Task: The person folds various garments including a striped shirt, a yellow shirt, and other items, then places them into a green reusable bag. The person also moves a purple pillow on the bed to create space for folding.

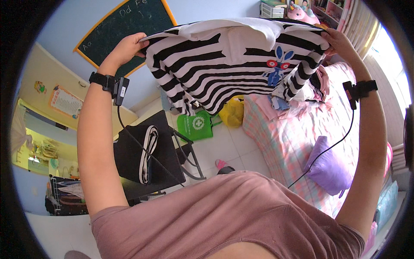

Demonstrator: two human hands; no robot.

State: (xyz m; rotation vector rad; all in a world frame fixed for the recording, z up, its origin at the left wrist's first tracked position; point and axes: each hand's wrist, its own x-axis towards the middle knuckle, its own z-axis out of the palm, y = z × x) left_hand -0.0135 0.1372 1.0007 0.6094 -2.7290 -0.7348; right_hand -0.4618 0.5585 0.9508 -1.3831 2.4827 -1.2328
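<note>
A black-and-white striped shirt [207, 64] with a white collar hangs spread out in the air before me. On its chest sits a blue rabbit-like patch [277, 66] with red-ringed eyes. My left hand [131, 48] pinches one shoulder of the shirt, and my right hand [336, 42] grips the other shoulder. Both sleeves dangle at the sides. Each wrist wears a black strap with a small cabled device. Below the shirt, to the right, a pile of clothes [315, 85] lies on the bed [291, 129].
At left, a black table [165, 136] carries a folded dark garment [149, 155] with white stripes. A green bag [195, 126] and a yellow bag [232, 111] stand on the tiled floor. The bed holds a purple pillow [326, 168]. A chalkboard [126, 39] hangs on the wall.
</note>
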